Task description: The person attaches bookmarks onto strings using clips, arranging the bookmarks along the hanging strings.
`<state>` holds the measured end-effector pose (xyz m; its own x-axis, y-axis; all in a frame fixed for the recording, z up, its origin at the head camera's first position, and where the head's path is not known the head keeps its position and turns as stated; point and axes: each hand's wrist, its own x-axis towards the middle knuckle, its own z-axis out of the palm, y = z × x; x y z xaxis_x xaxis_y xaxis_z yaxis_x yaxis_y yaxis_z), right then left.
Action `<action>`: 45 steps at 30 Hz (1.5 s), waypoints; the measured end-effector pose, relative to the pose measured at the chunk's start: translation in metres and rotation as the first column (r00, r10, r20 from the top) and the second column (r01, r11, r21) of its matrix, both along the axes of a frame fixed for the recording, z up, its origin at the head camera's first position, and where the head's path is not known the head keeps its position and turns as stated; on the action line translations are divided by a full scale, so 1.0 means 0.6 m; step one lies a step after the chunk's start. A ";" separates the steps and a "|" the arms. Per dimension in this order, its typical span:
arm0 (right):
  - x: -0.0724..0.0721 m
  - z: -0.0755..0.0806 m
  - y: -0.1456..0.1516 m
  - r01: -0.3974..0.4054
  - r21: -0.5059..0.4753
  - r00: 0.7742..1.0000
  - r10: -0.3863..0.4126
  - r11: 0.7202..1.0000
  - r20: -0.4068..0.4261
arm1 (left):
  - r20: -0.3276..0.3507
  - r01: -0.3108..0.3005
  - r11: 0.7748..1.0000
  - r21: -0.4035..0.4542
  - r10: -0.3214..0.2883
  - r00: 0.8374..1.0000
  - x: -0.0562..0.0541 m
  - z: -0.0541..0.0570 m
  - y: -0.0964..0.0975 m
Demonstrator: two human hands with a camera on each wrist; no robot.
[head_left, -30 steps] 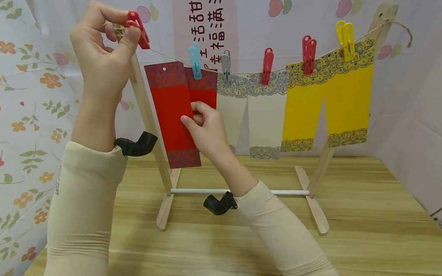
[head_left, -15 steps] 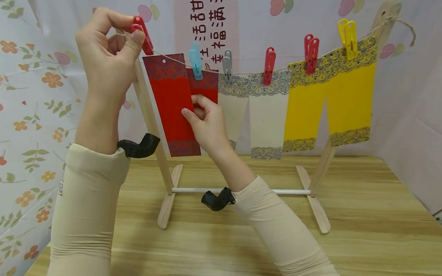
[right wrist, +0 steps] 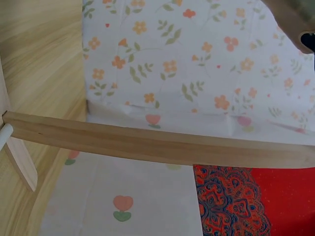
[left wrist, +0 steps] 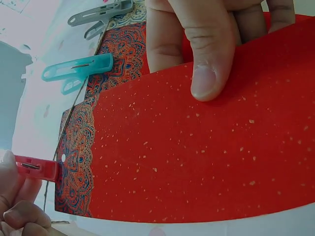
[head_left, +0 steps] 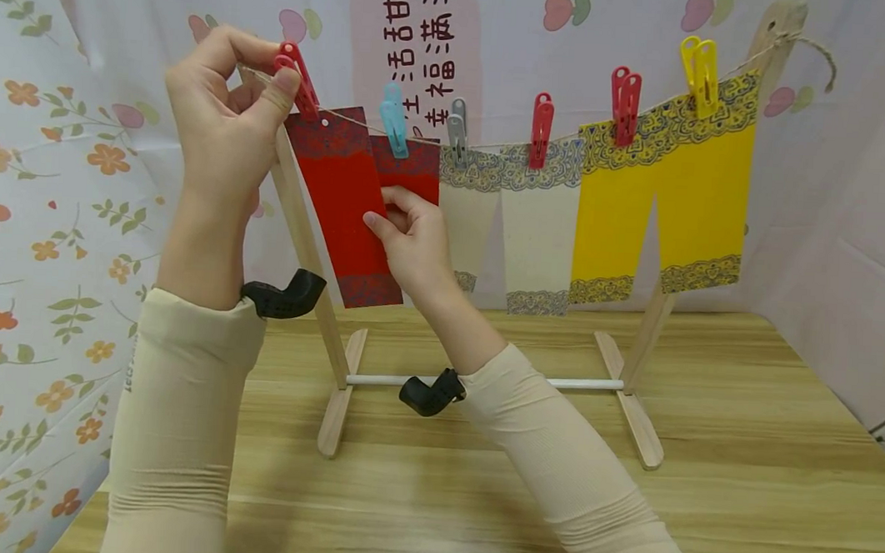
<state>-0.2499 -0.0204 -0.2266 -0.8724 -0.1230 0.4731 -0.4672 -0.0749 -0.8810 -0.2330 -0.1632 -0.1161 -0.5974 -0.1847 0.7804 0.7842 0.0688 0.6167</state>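
My left hand (head_left: 225,127) pinches a red clothespin (head_left: 299,83) at the left end of the string (head_left: 349,121). The clothespin's tip lies at the patterned top edge of a red paper card (head_left: 341,213), as the left wrist view also shows. My right hand (head_left: 420,244) holds this card by its right edge, thumb on its front. The card tilts slightly and has a small hole near the top. Behind it hangs a second red card (head_left: 414,171), under a light blue clothespin (head_left: 394,125). Only the card's lower patterned end (right wrist: 231,206) appears in the right wrist view.
A wooden stand with a left post (head_left: 305,236), right post (head_left: 643,345) and white crossbar (head_left: 583,385) carries the string. Further right hang cream cards (head_left: 538,240) and yellow cards (head_left: 614,227), under grey, red and yellow clothespins. A printed cloth (head_left: 56,206) hangs behind.
The red card has risen to the string, held in my right hand. My left hand has moved right and down with the red clothespin, which now meets the card's top edge.
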 end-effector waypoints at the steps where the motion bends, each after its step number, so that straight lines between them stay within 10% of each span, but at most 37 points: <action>1: -0.001 -0.001 0.000 -0.003 -0.009 1.000 0.003 1.000 0.001 | -0.010 -0.007 1.000 -0.012 0.007 1.000 0.000 -0.002 0.000; 20: -0.001 -0.002 -0.015 -0.015 -0.012 1.000 0.015 1.000 0.012 | 0.084 0.043 0.999 0.025 -0.045 0.995 0.007 -0.009 -0.007; 45: -0.001 -0.001 -0.014 -0.009 0.034 1.000 0.008 0.999 0.011 | 0.145 -0.032 0.995 -0.092 0.046 0.988 0.017 -0.006 -0.011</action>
<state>-0.2504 -0.0285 -0.2272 -0.8763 -0.1462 0.4591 -0.4572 -0.0489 -0.8880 -0.2229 -0.1700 -0.1199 -0.7001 -0.1439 0.6994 0.6816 0.1571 0.7146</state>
